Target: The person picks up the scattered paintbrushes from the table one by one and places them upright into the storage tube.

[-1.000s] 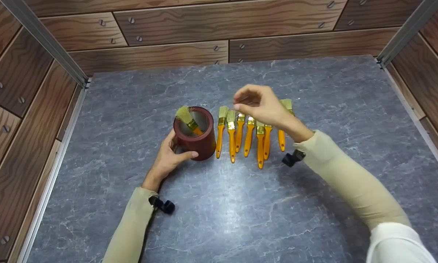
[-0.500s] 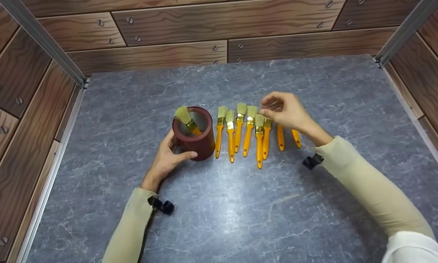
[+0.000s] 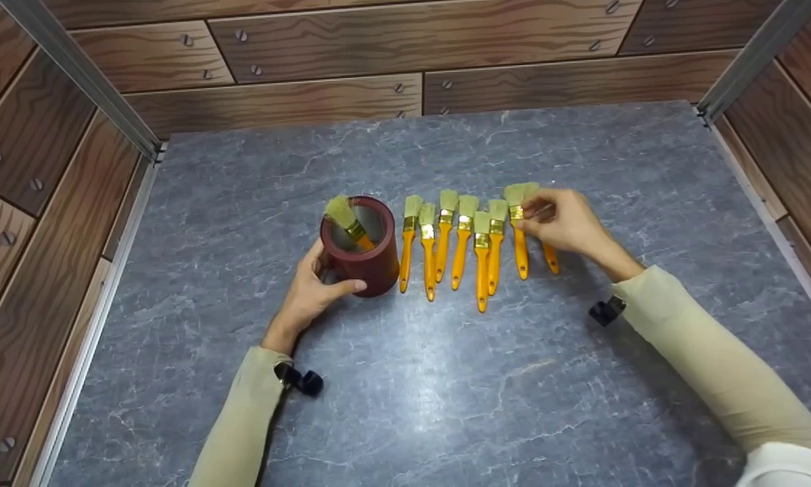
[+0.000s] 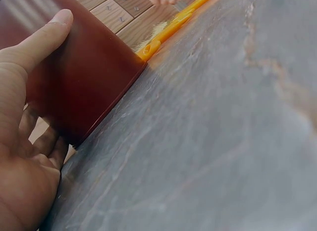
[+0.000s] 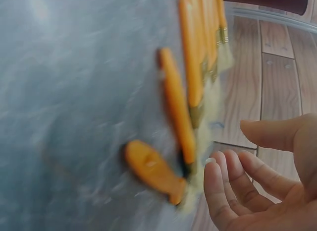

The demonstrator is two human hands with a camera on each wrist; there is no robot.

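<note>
My left hand (image 3: 305,291) grips a dark red can (image 3: 378,276), its thumb along the near side. The can stands upright on the table. One paintbrush (image 3: 343,214) leans inside it, bristles up over the left rim. Over the right end of a row of paintbrushes hovers my right hand (image 3: 567,220), thumb and bent fingers apart, holding nothing. Directly below that hand is the rightmost paintbrush (image 3: 550,259), its upper part mostly covered. Beside it lies another paintbrush (image 3: 521,256). In the right wrist view, a gap shows between the fingertips (image 5: 212,166) and the orange handles (image 5: 153,166).
More paintbrushes, including a low-lying one (image 3: 481,274), lie close together between the can and my right hand, bristles pointing away. The grey marbled table (image 3: 405,392) is bordered by wood-patterned walls (image 3: 310,54) and metal rails (image 3: 101,277).
My right hand has moved right and nearer to me, from above the middle brushes to the right end of the row. My left hand and the can have stayed put.
</note>
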